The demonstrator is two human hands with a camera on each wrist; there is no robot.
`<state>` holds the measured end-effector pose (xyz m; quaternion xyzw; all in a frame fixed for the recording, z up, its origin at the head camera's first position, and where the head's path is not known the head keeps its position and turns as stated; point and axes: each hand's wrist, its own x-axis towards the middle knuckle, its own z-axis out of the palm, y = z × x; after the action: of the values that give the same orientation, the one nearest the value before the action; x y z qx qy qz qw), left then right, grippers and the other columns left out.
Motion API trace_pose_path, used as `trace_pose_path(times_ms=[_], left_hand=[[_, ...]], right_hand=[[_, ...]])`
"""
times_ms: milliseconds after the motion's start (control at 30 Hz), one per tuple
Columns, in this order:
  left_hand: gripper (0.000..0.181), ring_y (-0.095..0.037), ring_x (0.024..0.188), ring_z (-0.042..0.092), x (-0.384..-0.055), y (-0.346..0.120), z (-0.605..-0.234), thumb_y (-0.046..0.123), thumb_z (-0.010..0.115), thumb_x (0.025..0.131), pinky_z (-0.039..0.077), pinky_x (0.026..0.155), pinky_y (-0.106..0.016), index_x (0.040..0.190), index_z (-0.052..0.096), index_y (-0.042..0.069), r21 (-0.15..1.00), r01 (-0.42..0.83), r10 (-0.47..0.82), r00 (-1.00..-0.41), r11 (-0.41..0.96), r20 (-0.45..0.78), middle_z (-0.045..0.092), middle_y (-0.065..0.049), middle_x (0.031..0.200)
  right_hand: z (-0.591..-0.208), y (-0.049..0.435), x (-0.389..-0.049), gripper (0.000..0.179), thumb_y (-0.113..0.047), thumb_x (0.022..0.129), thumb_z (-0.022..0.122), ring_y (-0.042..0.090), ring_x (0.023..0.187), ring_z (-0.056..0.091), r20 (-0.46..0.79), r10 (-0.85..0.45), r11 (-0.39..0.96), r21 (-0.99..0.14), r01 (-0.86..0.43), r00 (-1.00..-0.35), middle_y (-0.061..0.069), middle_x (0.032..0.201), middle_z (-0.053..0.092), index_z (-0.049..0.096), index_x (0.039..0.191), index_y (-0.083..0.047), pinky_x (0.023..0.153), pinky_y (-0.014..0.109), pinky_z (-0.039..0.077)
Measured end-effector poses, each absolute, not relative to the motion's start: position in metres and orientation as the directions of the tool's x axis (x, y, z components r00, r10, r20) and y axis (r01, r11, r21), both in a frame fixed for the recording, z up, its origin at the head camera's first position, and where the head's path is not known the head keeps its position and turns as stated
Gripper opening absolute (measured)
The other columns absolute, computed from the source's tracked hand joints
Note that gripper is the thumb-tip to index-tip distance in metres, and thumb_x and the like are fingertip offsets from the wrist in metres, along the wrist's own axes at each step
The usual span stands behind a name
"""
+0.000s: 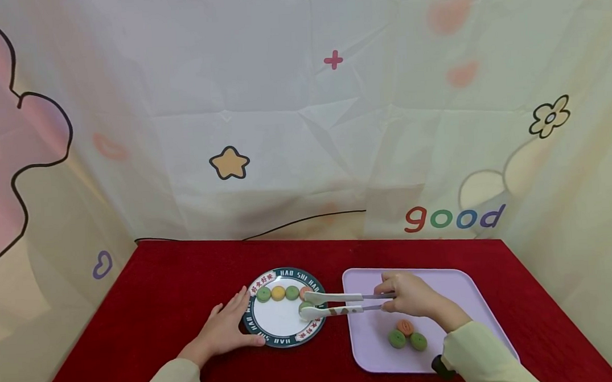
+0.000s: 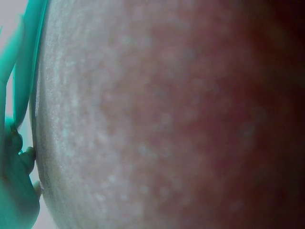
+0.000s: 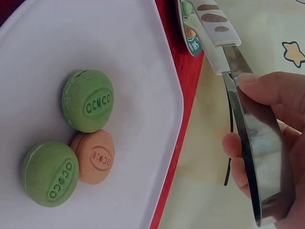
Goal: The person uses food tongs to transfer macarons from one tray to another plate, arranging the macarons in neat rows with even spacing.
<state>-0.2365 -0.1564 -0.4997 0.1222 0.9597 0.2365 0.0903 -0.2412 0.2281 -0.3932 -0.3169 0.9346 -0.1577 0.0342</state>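
Note:
My right hand holds metal-handled tongs with white tips, reaching left over the plate. Between the tips lies a green macaron, partly hidden; whether they squeeze it is unclear. A row on the plate has a green macaron, a yellow one, another green one and a pinkish-orange one partly covered by the tongs. With thumb and fingers spread, my left hand touches the plate's left rim. Blurred skin fills most of the left wrist view.
A lilac tray lies at the right on the red cloth. On it sit two green macarons and an orange one, touching in a cluster. A printed curtain hangs behind the table.

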Motion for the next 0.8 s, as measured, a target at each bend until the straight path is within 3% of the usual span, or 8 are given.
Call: trace_pose_path(times_ms=[800], left_hand=[[0.114, -0.025, 0.134, 0.02, -0.2358, -0.1564, -0.4991, 0.072, 0.061, 0.056, 0.015, 0.103, -0.057, 0.141, 0.02, 0.01, 0.472, 0.199, 0.279, -0.955, 0.859, -0.105, 0.017, -0.007, 0.148]], right_hand=[[-0.3956, 0.2377, -0.2383, 0.017, -0.01, 0.069, 0.069, 0.001, 0.06, 0.04, 0.027, -0.59, 0.744, -0.368, -0.557, -0.807, -0.003, 0.067, 0.05, 0.07, 0.086, -0.008, 0.053, 0.017, 0.037]])
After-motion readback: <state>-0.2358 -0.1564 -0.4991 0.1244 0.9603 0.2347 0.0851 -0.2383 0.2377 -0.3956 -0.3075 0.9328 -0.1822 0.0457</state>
